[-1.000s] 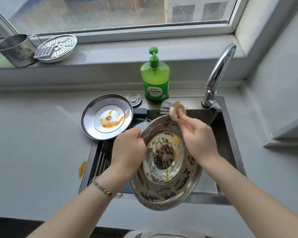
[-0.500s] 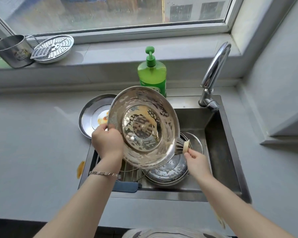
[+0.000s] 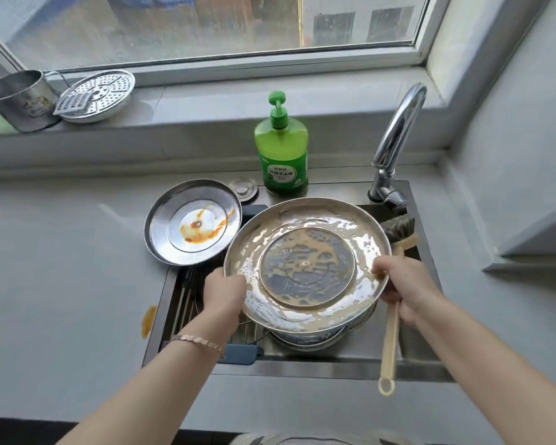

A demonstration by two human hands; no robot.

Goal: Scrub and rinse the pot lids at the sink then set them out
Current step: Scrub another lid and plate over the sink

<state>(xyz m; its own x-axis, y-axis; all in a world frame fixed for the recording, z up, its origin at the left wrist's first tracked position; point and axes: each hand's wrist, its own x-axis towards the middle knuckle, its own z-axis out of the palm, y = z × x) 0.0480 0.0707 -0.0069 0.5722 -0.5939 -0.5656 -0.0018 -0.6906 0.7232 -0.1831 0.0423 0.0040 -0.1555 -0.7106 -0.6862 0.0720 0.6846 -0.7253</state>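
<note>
Our left hand has its fingers curled round the near-left rim of the big lid. Our right hand is doing double duty: fist wrapped round the brush handle, thumb hooked on the lid's right rim. So the lid hangs roughly level over the sink, hollow side up and coated in brownish suds, just above a stack of more steel pieces in the basin. The bristles poke out past the far right edge, off the lid.

It looks scrubbed to us, so rinsing seems next. We'd tip it toward the tap so the suds run off rather than pool in the centre ring. Grip firmly, since soapy steel is likely slippery, and maybe park the brush first. The dirty lid with orange sauce sits at the sink's back-left corner, partly on the worktop.
</note>
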